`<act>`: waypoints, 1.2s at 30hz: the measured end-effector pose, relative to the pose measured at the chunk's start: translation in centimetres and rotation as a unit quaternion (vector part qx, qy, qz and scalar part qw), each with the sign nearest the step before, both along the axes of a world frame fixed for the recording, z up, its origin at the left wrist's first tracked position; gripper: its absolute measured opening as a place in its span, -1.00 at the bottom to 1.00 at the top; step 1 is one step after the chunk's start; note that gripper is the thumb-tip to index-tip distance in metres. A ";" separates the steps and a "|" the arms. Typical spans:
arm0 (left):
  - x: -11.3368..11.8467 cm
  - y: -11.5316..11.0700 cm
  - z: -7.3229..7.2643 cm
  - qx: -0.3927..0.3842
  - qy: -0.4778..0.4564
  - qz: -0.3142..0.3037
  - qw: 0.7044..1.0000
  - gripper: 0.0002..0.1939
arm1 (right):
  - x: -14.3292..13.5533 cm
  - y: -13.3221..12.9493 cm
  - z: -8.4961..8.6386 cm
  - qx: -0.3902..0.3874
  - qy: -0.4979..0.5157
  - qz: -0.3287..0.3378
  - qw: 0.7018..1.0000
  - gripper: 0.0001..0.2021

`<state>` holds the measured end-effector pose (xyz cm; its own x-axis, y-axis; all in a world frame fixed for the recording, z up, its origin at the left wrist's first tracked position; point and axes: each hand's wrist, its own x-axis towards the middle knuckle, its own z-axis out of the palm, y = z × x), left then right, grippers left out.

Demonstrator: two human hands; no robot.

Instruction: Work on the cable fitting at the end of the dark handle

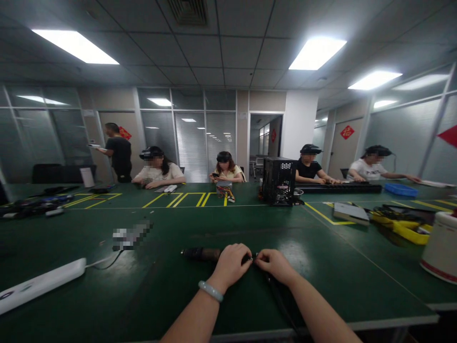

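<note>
A dark, tube-shaped tool [205, 254] that looks like an electric screwdriver lies on the green table, its narrow tip toward the left. Over its right end, my left hand [232, 262] is closed, with a pale bangle on the wrist. My right hand [276, 264] pinches the end of a black cable [280, 295] close to the left fingertips. From there the cable runs down toward the table's near edge. Fingers cover the spot where tool and cable meet, so I cannot tell whether they are joined.
A white power strip [43, 283] lies at left. Across the table stands a black computer case [279, 181]. To the right are a silver box-shaped device [351, 213], a yellow tray [410, 232] and a white bucket [441, 247]. Several people are at the far side.
</note>
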<state>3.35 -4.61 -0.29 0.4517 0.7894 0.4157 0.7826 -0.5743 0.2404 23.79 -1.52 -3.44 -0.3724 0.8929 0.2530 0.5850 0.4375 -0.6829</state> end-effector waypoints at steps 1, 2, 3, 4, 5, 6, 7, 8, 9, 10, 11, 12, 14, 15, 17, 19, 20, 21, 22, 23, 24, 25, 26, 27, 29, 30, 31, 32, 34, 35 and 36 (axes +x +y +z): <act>0.0 0.0 0.0 0.000 0.001 -0.002 1.000 -0.87 | 0.0 -0.1 0.1 0.000 0.002 0.001 1.000 -0.83; 0.0 0.0 0.0 0.000 0.002 -0.005 1.000 -0.88 | 0.0 -0.1 0.1 -0.001 0.004 0.001 1.000 -0.83; 0.0 0.0 0.0 0.000 0.003 -0.009 1.000 -0.89 | 0.0 -0.2 0.2 -0.001 0.006 0.001 1.000 -0.82; 0.0 0.0 0.0 0.000 0.003 -0.013 1.000 -0.89 | 0.0 -0.2 0.2 -0.002 0.006 0.001 1.000 -0.82; -0.1 0.0 0.0 0.000 0.003 -0.015 1.000 -0.89 | 0.0 -0.2 0.2 -0.003 0.006 0.002 1.000 -0.82; -0.1 0.0 0.0 0.001 0.002 -0.016 1.000 -0.88 | 0.0 -0.2 0.2 -0.004 0.004 0.002 1.000 -0.82; -0.1 0.1 0.0 0.002 0.001 -0.015 1.000 -0.88 | 0.0 -0.2 0.2 -0.005 0.002 0.001 1.000 -0.81; -0.1 0.1 0.0 0.002 -0.001 -0.013 1.000 -0.87 | -0.1 -0.2 0.2 -0.006 -0.001 -0.001 1.000 -0.81; -0.1 0.1 -0.1 0.002 -0.003 -0.009 1.000 -0.85 | -0.1 -0.2 0.2 -0.006 -0.004 -0.003 1.000 -0.81; -0.1 0.2 -0.2 0.001 -0.004 -0.005 1.000 -0.84 | -0.1 -0.2 0.3 -0.006 -0.005 -0.004 1.000 -0.81; -0.1 0.2 -0.2 0.001 -0.005 -0.003 1.000 -0.85 | -0.1 -0.2 0.3 -0.006 -0.004 -0.003 1.000 -0.81; -0.1 0.3 -0.3 0.000 -0.004 -0.002 1.000 -0.86 | 0.0 -0.2 0.3 -0.005 -0.004 -0.002 1.000 -0.81; -0.1 0.3 -0.3 -0.002 -0.003 -0.006 1.000 -0.90 | 0.0 -0.2 0.4 -0.001 -0.003 0.000 1.000 -0.80; -0.1 0.3 -0.3 -0.001 -0.002 -0.009 1.000 -0.92 | 0.0 -0.2 0.4 0.000 -0.003 0.001 1.000 -0.80; -0.1 0.3 -0.2 0.001 -0.001 -0.014 1.000 -0.92 | 0.0 -0.1 0.2 0.000 -0.005 0.001 1.000 -0.80; -0.1 0.3 -0.2 0.004 -0.001 -0.014 1.000 -0.90 | 0.0 0.0 0.1 -0.003 -0.007 -0.001 1.000 -0.81; -0.1 0.3 -0.2 0.006 -0.001 -0.012 1.000 -0.88 | 0.0 0.0 0.0 -0.004 -0.008 -0.002 1.000 -0.81; -0.1 0.3 -0.2 0.008 -0.001 -0.011 1.000 -0.86 | 0.0 0.1 -0.1 -0.003 -0.009 -0.003 1.000 -0.81; -0.1 0.3 -0.2 0.010 0.000 -0.010 1.000 -0.85 | 0.0 0.0 -0.1 -0.001 -0.010 -0.004 1.000 -0.82; 0.0 0.3 -0.2 0.012 0.001 -0.009 1.000 -0.84 | -0.1 0.0 -0.1 0.001 -0.011 -0.003 1.000 -0.82; 0.0 0.4 -0.2 0.014 0.002 -0.009 1.000 -0.84 | -0.1 -0.1 -0.1 0.004 -0.012 -0.002 1.000 -0.82; 0.0 0.4 -0.3 0.015 0.004 -0.009 1.000 -0.85 | -0.1 -0.2 0.0 0.009 -0.013 -0.001 1.000 -0.81; 0.0 0.5 -0.3 0.016 0.005 -0.009 1.000 -0.86 | -0.2 -0.3 0.1 0.012 -0.014 -0.001 1.000 -0.81; 0.0 0.5 -0.3 0.018 0.007 -0.009 1.000 -0.88 | -0.2 -0.4 0.2 0.013 -0.016 -0.002 1.000 -0.81; 0.1 0.6 -0.3 0.020 0.009 -0.010 1.000 -0.90 | -0.3 -0.6 0.4 0.012 -0.020 -0.007 1.000 -0.81; 0.0 0.6 -0.3 0.020 0.010 -0.011 1.000 -0.91 | -0.4 -0.7 0.5 0.011 -0.023 -0.010 1.000 -0.81; 0.0 0.6 -0.2 0.021 0.011 -0.012 1.000 -0.91 | -0.4 -0.8 0.6 0.009 -0.026 -0.012 1.000 -0.81; 0.0 0.6 -0.2 0.021 0.012 -0.013 1.000 -0.91 | -0.4 -0.8 0.7 0.008 -0.030 -0.014 0.999 -0.80; 0.0 0.5 -0.2 0.022 0.013 -0.014 1.000 -0.91 | -0.5 -1.0 0.9 0.006 -0.037 -0.017 0.999 -0.80; 0.0 0.5 -0.2 0.023 0.013 -0.013 1.000 -0.91 | -0.6 -1.0 1.0 0.006 -0.040 -0.018 0.999 -0.80; 0.0 0.5 -0.2 0.024 0.014 -0.013 1.000 -0.91 | -0.6 -1.1 1.1 0.007 -0.043 -0.019 0.999 -0.80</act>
